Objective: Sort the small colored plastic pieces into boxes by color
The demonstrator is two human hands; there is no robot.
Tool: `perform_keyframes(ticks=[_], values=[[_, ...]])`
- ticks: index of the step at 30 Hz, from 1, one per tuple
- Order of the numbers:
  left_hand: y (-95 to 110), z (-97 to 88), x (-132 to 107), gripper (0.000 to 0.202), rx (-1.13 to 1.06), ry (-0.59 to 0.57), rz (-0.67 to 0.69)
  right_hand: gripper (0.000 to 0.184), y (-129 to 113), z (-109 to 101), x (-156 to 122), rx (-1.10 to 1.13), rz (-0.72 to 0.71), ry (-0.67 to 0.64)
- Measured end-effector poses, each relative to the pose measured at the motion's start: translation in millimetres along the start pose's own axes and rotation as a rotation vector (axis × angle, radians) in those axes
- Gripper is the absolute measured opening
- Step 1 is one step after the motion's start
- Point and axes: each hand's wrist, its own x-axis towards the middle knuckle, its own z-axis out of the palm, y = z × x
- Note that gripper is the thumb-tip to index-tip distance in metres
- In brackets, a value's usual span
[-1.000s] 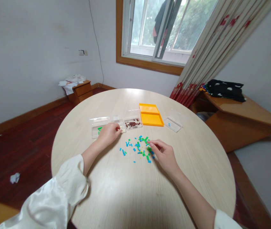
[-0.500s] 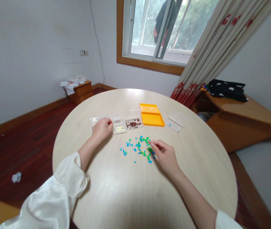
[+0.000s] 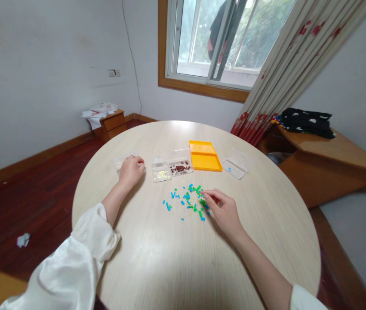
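Note:
My left hand [image 3: 131, 172] is closed around the near right side of a clear plastic box [image 3: 118, 163], covering much of it; what lies inside is hidden. Over the loose pile of small green, blue and yellow toy bricks [image 3: 187, 197], my right hand [image 3: 223, 209] has thumb and forefinger drawn together at its right edge. Whether a brick sits in that pinch is too small to see. Beside my left hand stands an open clear box of pale yellow pieces [image 3: 161, 175], and next to it one of dark brown pieces [image 3: 180, 168].
An open orange case [image 3: 207, 162] lies at the back of the round table [image 3: 170, 258]. Right of it is a clear box [image 3: 234, 168] with a few blue pieces. A wooden cabinet [image 3: 337, 168] with folded dark cloth [image 3: 308, 122] stands beyond the table's right edge.
My left hand has moved left, and the clear box has shifted left with it, away from the yellow-piece box. My right hand has stayed at the brick pile.

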Motion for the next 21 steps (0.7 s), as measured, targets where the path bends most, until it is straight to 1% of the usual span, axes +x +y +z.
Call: perform_keyframes(ticks=[2, 4, 7, 9, 11, 14, 21], values=[[2.4, 1.8, -0.9, 0.024, -0.090, 0.015, 0.038, 0.026, -0.2, -0.8, 0.5, -0.003, 0.001, 0.014], [7.7, 3.2, -4.0, 0.037, -0.134, 0.002, 0.085, 0.027, -0.3, -1.3, 0.9, 0.000, 0.002, 0.028], [16.8, 3.3, -10.7, 0.066, -0.104, -0.075, 0.147, 0.027, -0.1, -1.3, 1.0, 0.006, 0.002, 0.034], [21.1, 2.4, -14.3, 0.078, -0.073, -0.131, 0.180, 0.027, -0.1, -1.0, 1.0, 0.005, 0.000, 0.031], [23.2, 1.2, -16.2, 0.084, -0.045, -0.168, 0.211, 0.028, -0.2, -0.6, 0.8, 0.001, -0.004, 0.031], [23.4, 0.0, -16.2, 0.088, -0.019, -0.184, 0.251, 0.027, -0.6, -0.4, 0.7, -0.006, -0.007, 0.029], [23.8, -1.6, -15.5, 0.077, -0.025, -0.152, 0.278, 0.028, 0.3, -0.7, 0.8, -0.019, -0.013, 0.022]])
